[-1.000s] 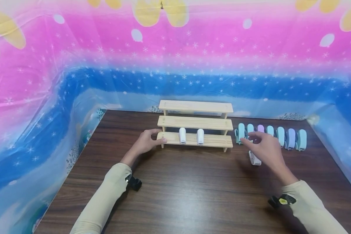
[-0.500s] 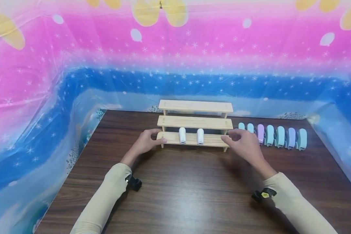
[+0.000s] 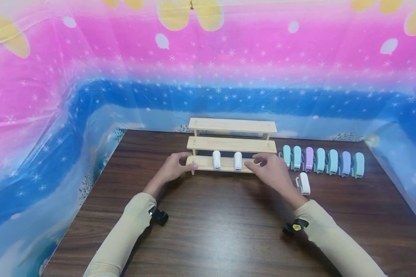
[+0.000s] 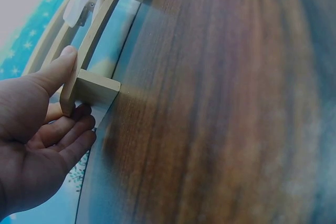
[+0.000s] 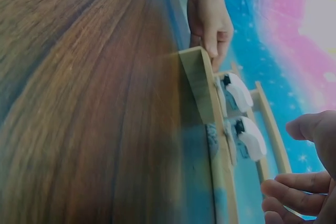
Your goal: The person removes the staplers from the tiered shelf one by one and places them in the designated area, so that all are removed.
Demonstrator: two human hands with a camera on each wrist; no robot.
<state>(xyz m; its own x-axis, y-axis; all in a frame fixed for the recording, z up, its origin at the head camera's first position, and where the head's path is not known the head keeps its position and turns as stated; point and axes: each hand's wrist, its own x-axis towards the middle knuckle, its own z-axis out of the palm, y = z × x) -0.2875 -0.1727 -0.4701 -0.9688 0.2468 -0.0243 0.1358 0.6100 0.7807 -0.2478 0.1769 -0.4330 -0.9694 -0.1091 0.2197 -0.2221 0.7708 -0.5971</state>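
Observation:
A three-step wooden stand (image 3: pixel 228 144) is at the back of the table. My left hand (image 3: pixel 173 167) grips the left end of its lowest step, thumb on top and fingers beneath, as the left wrist view shows. Two white mini staplers (image 3: pixel 216 161) stand upright on that step. My right hand (image 3: pixel 271 172) is over the step's right part, thumb tip close beside the right-hand white stapler (image 3: pixel 237 161). In the right wrist view, the fingers (image 5: pixel 294 199) and thumb are spread apart with nothing between them.
To the right of the stand runs a row of several teal and purple staplers (image 3: pixel 320 161). Another white stapler (image 3: pixel 304 183) rests on the wooden table (image 3: pixel 208 231) in front of them, near my right wrist. A patterned cloth (image 3: pixel 208 96) hangs behind the table.
My right hand has moved left from the stapler row to the stand's lowest step, uncovering the row and the white stapler on the table. My left hand has stayed put.

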